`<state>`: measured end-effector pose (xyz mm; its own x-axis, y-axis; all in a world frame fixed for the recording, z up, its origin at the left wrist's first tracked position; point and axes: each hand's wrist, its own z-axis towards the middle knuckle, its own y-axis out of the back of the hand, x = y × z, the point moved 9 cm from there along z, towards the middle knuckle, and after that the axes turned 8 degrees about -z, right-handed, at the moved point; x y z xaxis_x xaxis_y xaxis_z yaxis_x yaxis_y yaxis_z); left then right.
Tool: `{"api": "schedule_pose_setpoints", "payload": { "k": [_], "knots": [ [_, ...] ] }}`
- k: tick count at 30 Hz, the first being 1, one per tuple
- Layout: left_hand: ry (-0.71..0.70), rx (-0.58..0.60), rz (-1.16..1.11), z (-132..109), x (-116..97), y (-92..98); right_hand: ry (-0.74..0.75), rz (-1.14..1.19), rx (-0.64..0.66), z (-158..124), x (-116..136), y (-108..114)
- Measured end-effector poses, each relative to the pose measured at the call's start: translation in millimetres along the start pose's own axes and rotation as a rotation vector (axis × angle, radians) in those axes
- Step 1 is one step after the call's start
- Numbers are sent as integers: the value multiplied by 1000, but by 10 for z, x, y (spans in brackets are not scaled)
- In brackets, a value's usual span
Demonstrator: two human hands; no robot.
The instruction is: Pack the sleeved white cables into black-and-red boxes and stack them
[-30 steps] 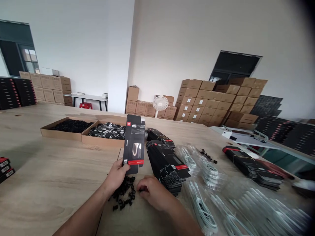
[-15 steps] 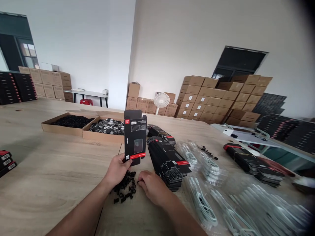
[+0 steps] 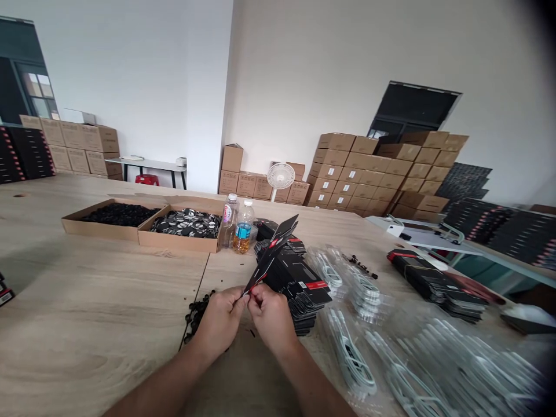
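Note:
My left hand (image 3: 223,320) is closed on the lower end of a flat black cardboard box (image 3: 270,255) with red trim, which is tilted and seen nearly edge-on. My right hand (image 3: 271,313) meets it there, fingers curled and pinched against the box's lower edge; what lies between its fingertips is hidden. Beside and partly behind my left wrist lies a pile of small black plastic pieces (image 3: 195,315), some ring-shaped. Just past my right hand a stack of flat black boxes (image 3: 299,278) lies on the wooden table (image 3: 130,301).
Two cardboard trays hold black parts (image 3: 119,214) and round black-and-white discs (image 3: 186,223). Two bottles (image 3: 243,229) stand beside them. Bagged white cables (image 3: 354,353) cover the right side, with a banded bundle of boxes (image 3: 434,284) beyond. Cartons (image 3: 347,174) and a fan (image 3: 281,175) stand behind.
The box has swung from upright, face toward me, to tilted right and edge-on, uncovering the bottles. My right hand has moved from beside the small black pieces up to the box's lower end.

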<state>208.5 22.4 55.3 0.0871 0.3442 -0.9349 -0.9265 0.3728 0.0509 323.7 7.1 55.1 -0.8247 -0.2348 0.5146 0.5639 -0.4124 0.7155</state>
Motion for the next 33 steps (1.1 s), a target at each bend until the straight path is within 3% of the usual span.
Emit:
{"api": "schedule_pose_setpoints", "payload": {
  "k": [9, 15, 18, 21, 24, 26, 27, 28, 30, 32, 33],
  "knots": [
    [191, 42, -235, 43, 213, 69, -11, 318, 78, 0, 58, -59],
    [299, 64, -321, 24, 177, 94, -186, 264, -154, 47, -203, 199],
    [248, 103, -328, 51, 52, 96, -237, 344, -267, 50, -253, 346],
    [150, 128, -353, 63, -86, 120, -224, 641, -107, 74, -148, 196],
    [389, 107, -679, -18, 63, 122, -203, 865, 255, -7, 103, -145],
    [561, 125, -972, -98, 113, 68, -206, 826, 463, -115, 220, -318],
    [597, 124, -1078, -115, 101, 64, -204, 747, 495, -140, 231, -336],
    [614, 111, -1138, -121, 91, 74, -203, 655, 453, -127, 206, -286],
    [636, 81, -1144, -130, 103, 84, -202, 523, 212, -36, 122, -14],
    [670, 141, -1077, -167, 128, -3, -203, 532, -34, 24, 56, 292],
    [687, 198, -1044, -197, 141, -77, -209, 574, -85, 39, 34, 374]
  ]
}}
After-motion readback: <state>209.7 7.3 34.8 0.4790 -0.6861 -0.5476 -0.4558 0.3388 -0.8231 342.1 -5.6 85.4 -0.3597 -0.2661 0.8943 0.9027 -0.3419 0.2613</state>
